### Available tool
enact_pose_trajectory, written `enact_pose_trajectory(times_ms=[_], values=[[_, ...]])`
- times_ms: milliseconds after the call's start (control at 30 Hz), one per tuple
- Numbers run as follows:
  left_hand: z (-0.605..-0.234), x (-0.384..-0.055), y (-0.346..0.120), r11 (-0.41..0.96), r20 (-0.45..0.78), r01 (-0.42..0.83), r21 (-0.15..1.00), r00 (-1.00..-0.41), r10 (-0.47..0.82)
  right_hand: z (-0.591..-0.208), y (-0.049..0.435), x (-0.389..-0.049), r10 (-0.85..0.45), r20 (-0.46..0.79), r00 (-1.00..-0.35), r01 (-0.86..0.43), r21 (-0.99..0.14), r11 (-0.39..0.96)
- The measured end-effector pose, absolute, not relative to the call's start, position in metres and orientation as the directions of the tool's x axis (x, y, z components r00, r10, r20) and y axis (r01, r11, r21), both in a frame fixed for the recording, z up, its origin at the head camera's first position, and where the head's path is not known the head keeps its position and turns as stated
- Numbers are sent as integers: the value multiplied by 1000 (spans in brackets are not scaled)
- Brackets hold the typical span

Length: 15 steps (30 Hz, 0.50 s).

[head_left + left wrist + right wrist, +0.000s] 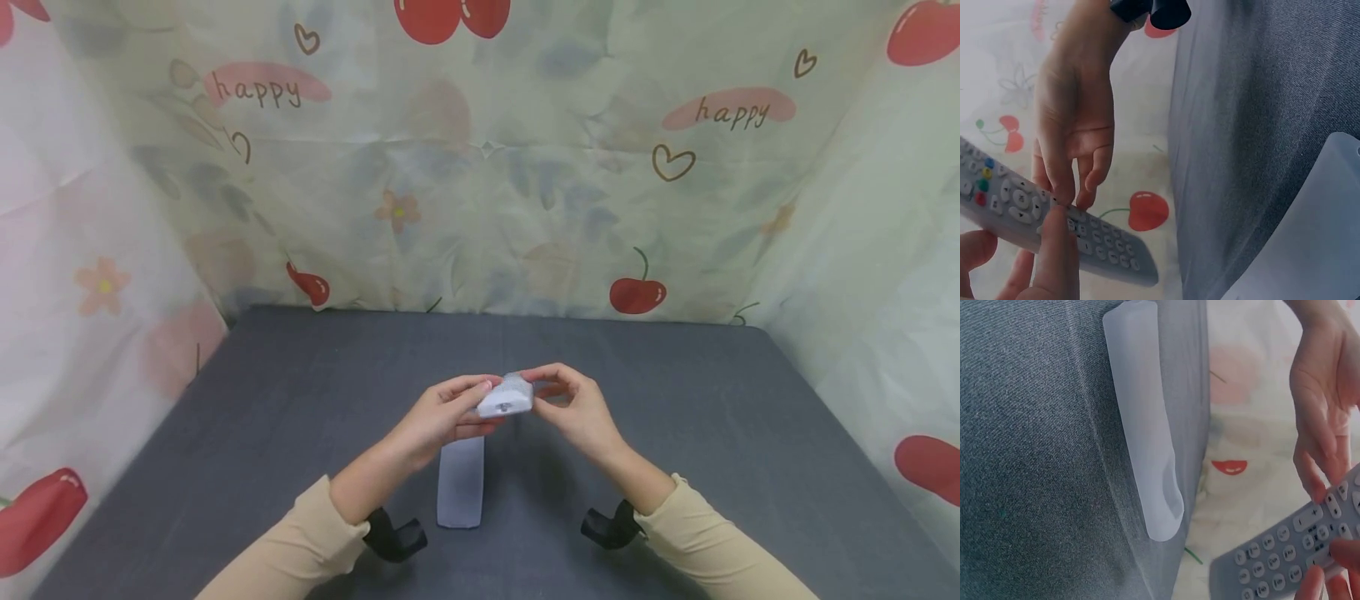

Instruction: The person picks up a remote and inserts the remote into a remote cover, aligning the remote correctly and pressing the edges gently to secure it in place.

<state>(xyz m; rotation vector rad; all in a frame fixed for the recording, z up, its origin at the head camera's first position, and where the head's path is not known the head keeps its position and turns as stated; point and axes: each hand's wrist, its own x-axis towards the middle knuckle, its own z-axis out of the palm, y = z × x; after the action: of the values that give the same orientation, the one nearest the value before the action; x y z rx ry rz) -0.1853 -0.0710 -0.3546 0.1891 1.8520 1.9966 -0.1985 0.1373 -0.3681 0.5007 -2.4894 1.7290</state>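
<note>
Holding a slim, pale-grey plastic remote control (510,402) above the dark grey cloth-covered table (337,375), the left hand (450,410) and right hand (576,410) each pinch a long edge, fingers curled. It looks light, stiff and slightly slippery; those button-free edges seem the best hold. The long, translucent whitish sleeve (461,492) lying below looks soft.

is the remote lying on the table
No, the left hand and right hand hold the remote up above the dark table.
</note>
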Motion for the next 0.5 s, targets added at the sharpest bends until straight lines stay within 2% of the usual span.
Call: enact_pose_trajectory(times_ms=[267, 500], values=[[-358, -186, -69, 9, -156, -164, 986, -914, 375, -372, 132, -197, -201, 320, -926, -363, -901, 237], [-362, -187, -68, 15, -171, -175, 984, -932, 320, -371, 131, -197, -232, 234, -944, -286, -931, 225]])
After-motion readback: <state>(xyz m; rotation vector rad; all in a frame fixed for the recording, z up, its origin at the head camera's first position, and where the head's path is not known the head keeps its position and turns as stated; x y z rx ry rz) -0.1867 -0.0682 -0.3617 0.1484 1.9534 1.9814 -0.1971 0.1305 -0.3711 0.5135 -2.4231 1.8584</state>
